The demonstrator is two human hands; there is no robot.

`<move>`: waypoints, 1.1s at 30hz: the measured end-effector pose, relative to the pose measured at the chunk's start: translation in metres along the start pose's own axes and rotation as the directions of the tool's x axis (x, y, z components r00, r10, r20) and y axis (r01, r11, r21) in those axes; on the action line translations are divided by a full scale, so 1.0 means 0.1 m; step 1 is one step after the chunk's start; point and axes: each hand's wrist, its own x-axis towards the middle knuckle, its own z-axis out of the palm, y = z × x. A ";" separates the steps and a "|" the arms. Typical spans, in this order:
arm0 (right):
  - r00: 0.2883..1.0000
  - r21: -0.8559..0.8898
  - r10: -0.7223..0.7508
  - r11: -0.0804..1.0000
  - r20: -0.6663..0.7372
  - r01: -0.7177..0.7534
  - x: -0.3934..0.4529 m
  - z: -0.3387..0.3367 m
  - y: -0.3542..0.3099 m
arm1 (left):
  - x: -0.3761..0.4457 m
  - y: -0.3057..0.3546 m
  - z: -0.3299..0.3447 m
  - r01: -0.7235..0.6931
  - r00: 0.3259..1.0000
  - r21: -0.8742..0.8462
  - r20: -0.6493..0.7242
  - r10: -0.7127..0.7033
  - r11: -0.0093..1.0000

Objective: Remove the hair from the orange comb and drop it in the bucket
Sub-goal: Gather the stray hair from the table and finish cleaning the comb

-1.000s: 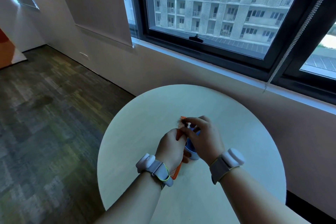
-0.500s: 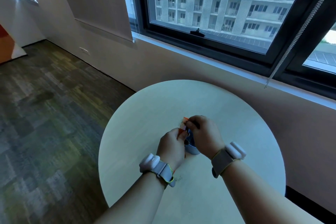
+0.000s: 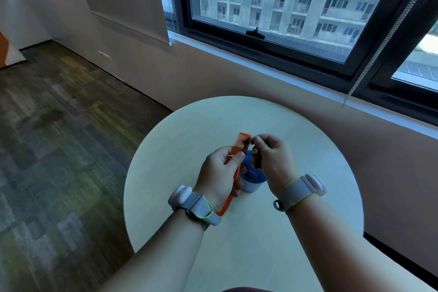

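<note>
Comb [image 3: 239, 149] held above desk centre, tilted, far end up, near end poking out below left wrist. Left hand [image 3: 219, 174] grip clamped round comb's middle. Hair [image 3: 256, 161]: dark clump pinched in right hand [image 3: 272, 161], thumb and fingertips together on it, a few strands reaching back to the comb's top teeth. Clump hangs directly over bucket [image 3: 252, 184], not touching rim as far as I can tell. Bucket sits on the round desk [image 3: 184, 140], just under both hands, well in from every edge. Bare desk surface all round it. Desk's right edge is close to the wall under the window [image 3: 272, 7]; open floor [image 3: 59, 137] to the left.
</note>
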 end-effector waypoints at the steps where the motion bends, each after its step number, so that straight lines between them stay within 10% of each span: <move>1: 1.000 -0.032 0.003 0.999 0.002 -0.003 0.01 -0.01 0.02 | -0.01 0.00 0.00 0.014 1.000 -0.045 0.012 -0.013 0.999; 11: 0.980 -0.256 -0.166 0.948 0.113 0.190 -0.07 -0.08 -0.03 | -0.02 -0.05 -0.07 0.015 1.000 0.154 0.008 -0.016 0.988; 19: 0.868 -0.582 -0.459 0.659 0.191 0.477 -0.20 -0.14 0.10 | -0.06 -0.05 -0.06 0.095 0.995 -0.052 -0.022 -0.096 0.994; 33: 0.681 -0.730 -0.625 0.246 0.383 0.637 -0.12 -0.10 0.24 | -0.11 -0.05 -0.07 0.064 0.997 0.167 0.034 -0.070 0.984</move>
